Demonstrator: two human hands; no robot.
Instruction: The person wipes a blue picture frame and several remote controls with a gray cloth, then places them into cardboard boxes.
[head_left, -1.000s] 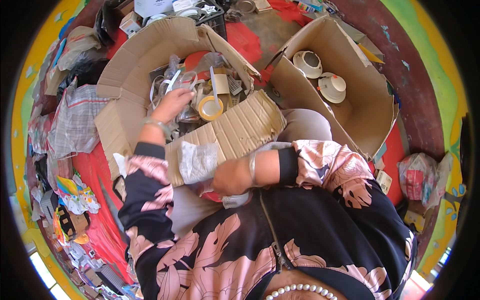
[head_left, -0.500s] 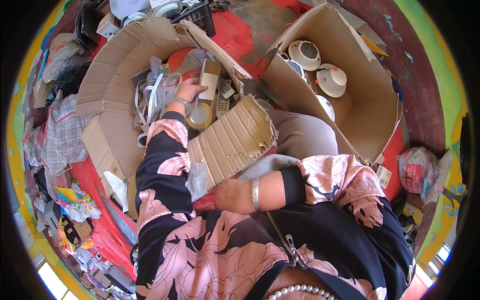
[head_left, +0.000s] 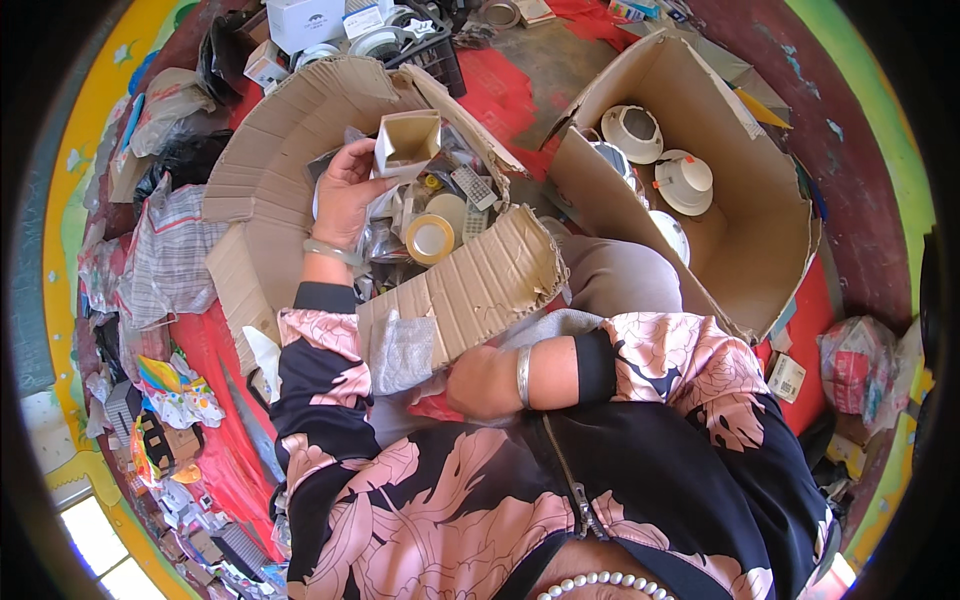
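My left hand [head_left: 347,195] grips a small, open-ended cream-coloured box [head_left: 406,148] by its left side, with thumb and fingers round it. It is held up over a large cardboard box [head_left: 262,150]. Below it in the carton lie a roll of tape [head_left: 430,239], a remote control [head_left: 473,187], a second remote [head_left: 474,222] partly covered, and clear plastic bags [head_left: 382,243]. My right hand [head_left: 482,382] rests low by my lap, near the carton's folded-out flap [head_left: 465,290]. Its fingers are hidden from view.
To the right stands another cardboard box [head_left: 745,240] holding several round white lamp fittings [head_left: 685,183]. A black plastic crate [head_left: 437,62] and white boxes [head_left: 303,24] are at the back. Bags and loose goods crowd the left, including a checked bag [head_left: 165,262].
My left hand has lifted the small box up from the carton's contents and tilted it, so its open end now shows. My right hand stays by my lap. The whole view has shifted slightly.
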